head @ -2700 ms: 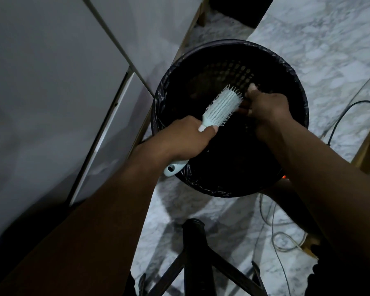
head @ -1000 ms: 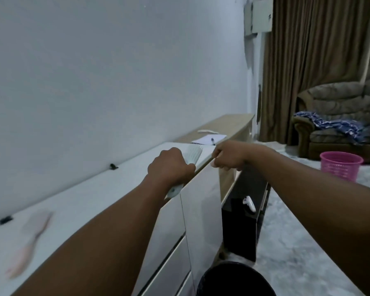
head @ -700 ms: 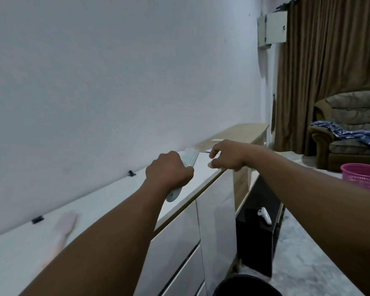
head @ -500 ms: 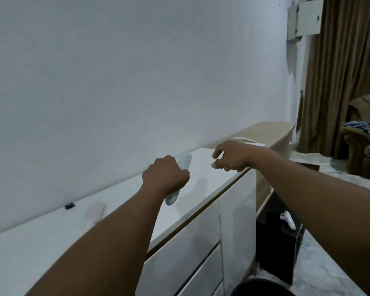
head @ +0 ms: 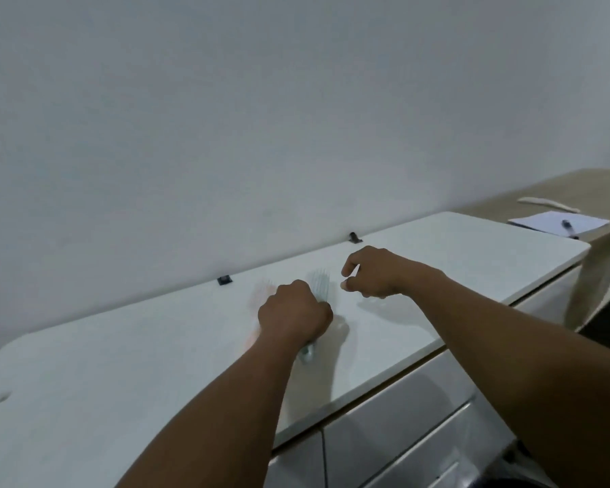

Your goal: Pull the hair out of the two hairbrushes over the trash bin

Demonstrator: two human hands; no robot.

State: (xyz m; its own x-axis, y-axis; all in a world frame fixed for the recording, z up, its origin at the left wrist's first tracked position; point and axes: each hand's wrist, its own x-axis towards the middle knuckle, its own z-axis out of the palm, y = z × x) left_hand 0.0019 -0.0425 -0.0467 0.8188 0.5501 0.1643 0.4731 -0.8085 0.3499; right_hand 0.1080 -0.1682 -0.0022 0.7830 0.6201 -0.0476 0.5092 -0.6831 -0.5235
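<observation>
My left hand (head: pixel 294 317) is closed around the handle of the pale blue hairbrush (head: pixel 319 285), low over the white cabinet top (head: pixel 120 375). Its bristle head sticks out past my knuckles, blurred, and the handle tip shows below my fist. A pink hairbrush (head: pixel 259 295) lies on the cabinet just left of that hand, blurred and partly hidden by it. My right hand (head: pixel 375 272) hovers to the right of the blue brush, fingers loosely curled and holding nothing. At the bottom right edge a dark sliver of the trash bin (head: pixel 507 484) shows.
White drawer fronts (head: pixel 395 431) sit below the cabinet edge. Two small black clips (head: pixel 224 280) (head: pixel 355 237) stand at the wall. On the wooden unit (head: pixel 578 191) at far right lie a paper with a pen (head: pixel 560 223) and a pale long object (head: pixel 546 204).
I looked up from the trash bin and turned left to the cabinet. My left hand carried the blue brush over the top, down beside the pink brush. My right hand moved along empty.
</observation>
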